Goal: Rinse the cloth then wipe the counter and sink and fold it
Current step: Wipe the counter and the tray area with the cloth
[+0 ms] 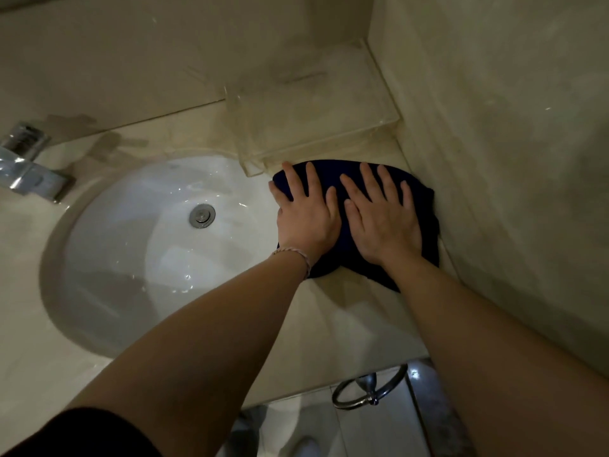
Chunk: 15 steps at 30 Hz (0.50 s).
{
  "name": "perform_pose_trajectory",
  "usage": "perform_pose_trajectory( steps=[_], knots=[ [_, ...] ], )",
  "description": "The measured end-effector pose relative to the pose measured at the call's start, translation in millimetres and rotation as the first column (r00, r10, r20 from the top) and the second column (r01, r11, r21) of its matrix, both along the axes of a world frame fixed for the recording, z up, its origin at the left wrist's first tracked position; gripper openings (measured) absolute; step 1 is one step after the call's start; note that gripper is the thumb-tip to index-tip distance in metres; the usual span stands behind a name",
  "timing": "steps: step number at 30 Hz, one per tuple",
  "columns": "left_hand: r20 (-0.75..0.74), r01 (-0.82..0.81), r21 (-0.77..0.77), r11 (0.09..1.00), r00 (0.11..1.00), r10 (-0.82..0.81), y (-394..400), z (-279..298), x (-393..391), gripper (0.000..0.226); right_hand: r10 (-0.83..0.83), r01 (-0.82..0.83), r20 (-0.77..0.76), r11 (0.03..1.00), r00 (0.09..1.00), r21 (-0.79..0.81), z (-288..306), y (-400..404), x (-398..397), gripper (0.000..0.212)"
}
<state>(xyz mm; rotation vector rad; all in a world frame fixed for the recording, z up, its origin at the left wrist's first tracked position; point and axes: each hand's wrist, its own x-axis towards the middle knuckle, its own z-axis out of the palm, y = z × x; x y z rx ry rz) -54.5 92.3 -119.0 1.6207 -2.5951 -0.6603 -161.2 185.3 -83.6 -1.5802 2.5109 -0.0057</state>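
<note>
cloth (425,206): dark blue, spread flat on the bench (346,311) right of the sink (131,245), against the side wall
left hand (308,216): grip open, fingers straight, pressing on cloth
right hand (384,222): same, flat on cloth
rinse: likely done (droplets in basin)
now: wiping bench, by the look
left: sink wipe, fold
</note>
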Motion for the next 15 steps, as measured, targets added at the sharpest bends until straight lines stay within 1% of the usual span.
perform_pose_trajectory(
  steps=[2, 4, 5, 7, 8, 11, 13, 15],
  knots=[
    [0.015, 0.002, 0.003, 1.000, 1.000, -0.002, -7, -10, -1, 0.084, 0.004, -0.004, -0.001, 1.000, 1.000, -0.003, 0, -3, -2, 0.054],
    [0.057, 0.027, -0.002, 1.000, 0.998, -0.027, -9, -8, -3, 0.086, 0.002, -0.002, -0.007, 1.000, 1.000, -0.003, 1, -4, -3, 0.054],
    [0.049, 0.017, 0.009, 1.000, 0.999, -0.018, -9, -5, -4, 0.083, 0.002, -0.002, -0.007, 1.000, 1.000, -0.005, 2, -4, -4, 0.054],
    [-0.022, -0.027, 0.020, 0.999, 0.999, 0.027, -7, 1, -4, 0.073, 0.000, 0.000, -0.006, 1.000, 1.000, -0.006, 1, -2, -3, 0.054],
    [-0.039, -0.026, 0.005, 1.000, 0.999, 0.026, -5, 5, -4, 0.074, -0.001, 0.001, -0.008, 1.000, 1.000, -0.009, 1, -2, -2, 0.054],
    [-0.011, -0.003, -0.008, 1.000, 1.000, 0.003, -9, 5, -4, 0.085, 0.003, -0.003, -0.009, 1.000, 1.000, -0.023, 1, 1, -1, 0.054],
    [0.036, 0.071, -0.008, 0.997, 0.997, -0.071, -9, 6, 0, 0.086, -0.006, 0.006, 0.000, 1.000, 1.000, -0.028, 2, 4, 2, 0.054],
    [0.062, 0.194, -0.068, 0.979, 0.980, -0.190, 0, 14, 6, 0.073, -0.030, 0.030, -0.008, 0.999, 1.000, -0.032, 2, 14, 10, 0.054]
  ],
)
